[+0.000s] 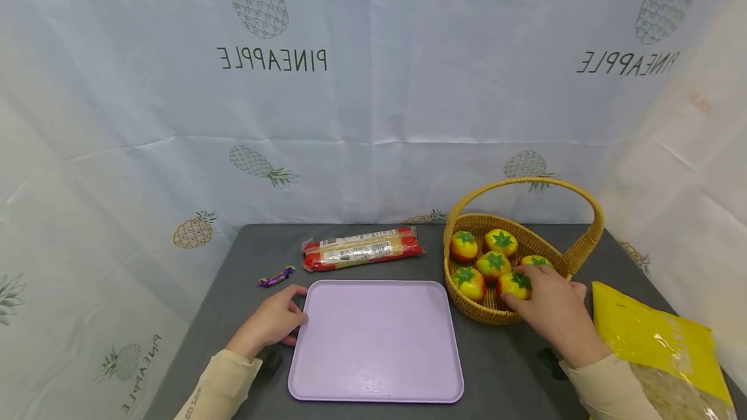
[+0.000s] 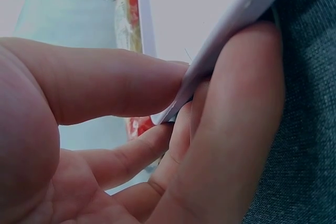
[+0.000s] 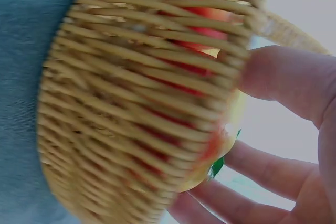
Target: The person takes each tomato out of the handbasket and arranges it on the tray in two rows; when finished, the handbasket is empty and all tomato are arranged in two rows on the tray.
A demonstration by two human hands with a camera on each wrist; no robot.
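My left hand (image 1: 273, 319) pinches the left edge of a lilac tray (image 1: 376, 342); in the left wrist view the thumb lies at the rim and the fingers reach under it. At the right, my right hand (image 1: 551, 306) reaches into a wicker basket (image 1: 487, 315) and grips a yellow-red persimmon-like fruit (image 1: 513, 285) with a green leafy top. Several similar fruits (image 1: 469, 284) lie around it. From the right wrist view, the woven wall hides much of the gripped fruit (image 3: 228, 129), with thumb and fingers on either side of it.
Behind the tray lies a red-and-clear pack of noodles (image 1: 362, 249). A small purple wrapped candy (image 1: 277, 277) is at the back left. A yellow bag (image 1: 659, 342) lies at the right, by my forearm. The basket's tall handle (image 1: 528, 180) arches above the fruits.
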